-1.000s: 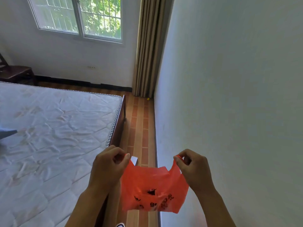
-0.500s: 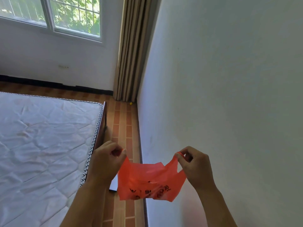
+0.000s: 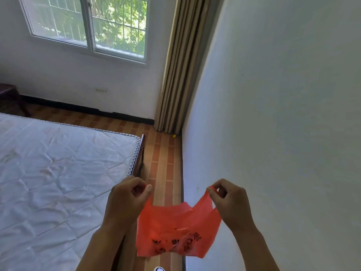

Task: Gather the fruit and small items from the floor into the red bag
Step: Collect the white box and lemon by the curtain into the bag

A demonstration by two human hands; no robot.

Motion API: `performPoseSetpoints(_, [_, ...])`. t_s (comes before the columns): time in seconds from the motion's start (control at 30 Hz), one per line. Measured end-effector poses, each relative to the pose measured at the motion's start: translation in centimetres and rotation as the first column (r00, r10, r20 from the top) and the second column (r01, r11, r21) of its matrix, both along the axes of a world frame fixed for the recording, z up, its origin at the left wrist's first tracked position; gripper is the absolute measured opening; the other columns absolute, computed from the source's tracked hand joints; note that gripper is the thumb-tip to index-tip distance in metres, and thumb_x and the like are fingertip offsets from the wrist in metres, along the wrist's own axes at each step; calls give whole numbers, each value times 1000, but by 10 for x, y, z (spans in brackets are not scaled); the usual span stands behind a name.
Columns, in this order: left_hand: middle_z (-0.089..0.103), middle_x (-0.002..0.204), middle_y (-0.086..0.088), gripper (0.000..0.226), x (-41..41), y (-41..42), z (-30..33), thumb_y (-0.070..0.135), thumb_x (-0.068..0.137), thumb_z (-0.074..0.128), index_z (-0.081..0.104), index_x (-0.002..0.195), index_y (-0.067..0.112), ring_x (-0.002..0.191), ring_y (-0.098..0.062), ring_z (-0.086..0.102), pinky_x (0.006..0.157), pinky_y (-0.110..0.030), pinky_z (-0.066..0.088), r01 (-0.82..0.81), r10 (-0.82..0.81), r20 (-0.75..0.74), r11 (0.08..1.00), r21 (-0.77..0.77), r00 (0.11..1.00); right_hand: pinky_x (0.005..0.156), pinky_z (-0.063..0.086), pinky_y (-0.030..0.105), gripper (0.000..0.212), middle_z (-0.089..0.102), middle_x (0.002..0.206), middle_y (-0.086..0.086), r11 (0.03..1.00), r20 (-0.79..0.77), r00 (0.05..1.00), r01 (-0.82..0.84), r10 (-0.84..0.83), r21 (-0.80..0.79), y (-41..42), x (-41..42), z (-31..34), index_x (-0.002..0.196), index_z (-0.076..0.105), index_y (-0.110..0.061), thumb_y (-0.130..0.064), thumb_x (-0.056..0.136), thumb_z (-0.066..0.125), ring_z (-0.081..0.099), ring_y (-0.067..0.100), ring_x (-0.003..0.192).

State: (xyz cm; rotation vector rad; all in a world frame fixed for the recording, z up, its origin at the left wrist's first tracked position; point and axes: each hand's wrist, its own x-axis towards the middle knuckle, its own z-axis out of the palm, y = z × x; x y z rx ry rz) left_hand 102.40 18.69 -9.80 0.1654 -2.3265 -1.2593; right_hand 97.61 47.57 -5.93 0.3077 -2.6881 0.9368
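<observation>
head view: one camera, looking down a narrow floor strip between bed and wall.
left hand: fingers curled, thumb and forefinger pinching the bag's left handle.
right hand: fingers curled, pinching the bag's right handle at its top.
red bag: thin plastic, hangs in the air between the two hands, mouth pulled apart, black print low on the front; hangs above the floor strip, near its wall-side edge. Contents: can't tell.
yellow item: small, round-ish, on the floor in the far corner, at the foot of the curtain and just beside the wall; too small to identify.
floor: brown wood-pattern tiles.
mattress: white quilted, bare, fills the left side; dark bed frame edge along its right side.
curtain: beige, bunched in the corner.
window: barred, green foliage outside.
wall: plain white, right side.
shoe tip: white, at bottom edge of the floor strip.
</observation>
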Motion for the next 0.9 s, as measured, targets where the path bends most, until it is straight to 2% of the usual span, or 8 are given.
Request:
performPoseSetpoints(0.1, [63, 67, 13, 30, -37, -9, -6, 14, 80, 85, 65, 66, 30, 66, -12, 65, 63, -36, 54, -45, 45, 14, 999, -17, 999, 53, 53, 30, 21, 57, 54, -8, 999, 20, 999, -46, 46, -3, -12, -49, -13, 74, 67, -29, -27, 90, 80, 58, 14, 52])
performPoseSetpoints(0.23, [63, 67, 12, 32, -82, -16, -16, 12, 80, 85, 64, 65, 30, 66, -12, 66, 63, -33, 53, -100, 102, 52, 995, -31, 993, 53, 45, 14, 18, 56, 53, -10, 993, 52, 992, -118, 118, -2, -27, -117, -31, 76, 69, -26, -26, 89, 81, 59, 12, 53])
performPoseSetpoints(0.4, [64, 69, 12, 29, -117, -30, -53, 11, 80, 85, 65, 68, 29, 69, -11, 66, 64, -39, 55, -146, 154, 161, 988, -57, 975, 55, 44, 9, 16, 55, 54, -17, 979, 122, 971, -205, 205, -14, -51, -186, -67, 77, 71, -24, -24, 89, 82, 62, 5, 59])
performPoseSetpoints(0.47, [64, 70, 12, 25, -122, -34, -71, 19, 81, 83, 65, 68, 29, 69, -11, 65, 64, -41, 55, -157, 166, 217, 986, -55, 962, 57, 44, 8, 14, 55, 56, -20, 973, 159, 960, -228, 229, -24, -57, -203, -87, 79, 72, -25, -25, 89, 82, 63, 3, 62])
performPoseSetpoints(0.53, [63, 70, 12, 17, -124, -34, -85, 31, 80, 75, 64, 68, 30, 69, -11, 64, 63, -41, 54, -154, 166, 262, 986, -64, 951, 59, 42, 4, 11, 52, 57, -23, 972, 189, 953, -233, 235, -33, -62, -216, -105, 82, 74, -24, -26, 89, 82, 61, -1, 60])
performPoseSetpoints(0.6, [61, 69, 13, 15, -126, -35, -100, 33, 80, 72, 64, 68, 30, 68, -11, 63, 61, -39, 54, -143, 162, 301, 986, -86, 940, 61, 42, 2, 8, 51, 59, -27, 973, 227, 946, -230, 232, -35, -66, -224, -124, 86, 76, -23, -28, 89, 82, 59, -5, 58])
performPoseSetpoints(0.8, [61, 70, 13, 28, -106, -49, -135, 13, 80, 86, 65, 69, 29, 69, -12, 63, 62, -39, 54, -114, 157, 389, 985, -131, 908, 61, 40, 1, 22, 46, 55, -26, 965, 243, 934, -258, 263, -53, -77, -220, -154, 80, 63, -32, -23, 89, 82, 59, -10, 67])
performPoseSetpoints(0.9, [63, 70, 13, 27, -84, -56, -144, 14, 81, 86, 66, 70, 29, 70, -13, 64, 63, -40, 55, -73, 120, 392, 988, -133, 912, 63, 42, 3, 16, 47, 54, -23, 973, 224, 947, -224, 231, -54, -77, -200, -156, 80, 68, -25, -24, 89, 82, 59, -9, 67])
